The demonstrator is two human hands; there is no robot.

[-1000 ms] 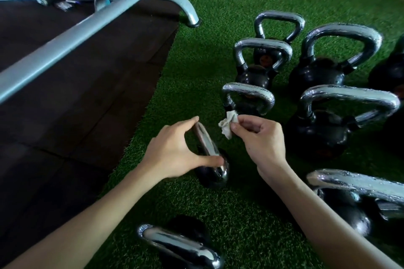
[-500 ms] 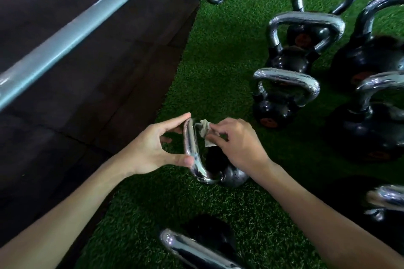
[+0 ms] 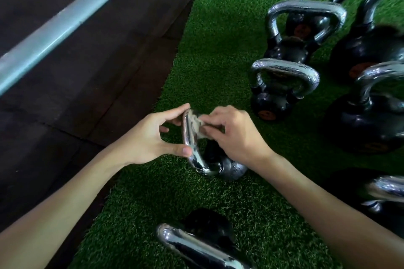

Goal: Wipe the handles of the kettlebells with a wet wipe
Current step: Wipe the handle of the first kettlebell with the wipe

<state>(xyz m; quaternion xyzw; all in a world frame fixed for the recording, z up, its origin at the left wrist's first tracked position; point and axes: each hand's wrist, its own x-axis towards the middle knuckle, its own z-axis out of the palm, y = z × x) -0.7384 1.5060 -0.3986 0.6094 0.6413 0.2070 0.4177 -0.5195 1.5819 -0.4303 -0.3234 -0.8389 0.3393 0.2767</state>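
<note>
Single view, head-worn, wide-angle. It faces forward and steeply down over my forearms onto the green turf (image 3: pixel 218 50). Close range: left grip (image 3: pixel 150 137) and right grip (image 3: pixel 236 135) sit mid-frame, just under the lens. Straight lines bow toward the edges. The dark floor mat (image 3: pixel 87 72) fills the left side, and the kettlebells (image 3: pixel 284 85) crowd the right side.

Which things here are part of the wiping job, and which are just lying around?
Part of the job:
wipe, pinched in the right hand
small kettlebell, its handle held by the left hand
other kettlebells on the turf

Just there:
grey bar
dark mat
</note>
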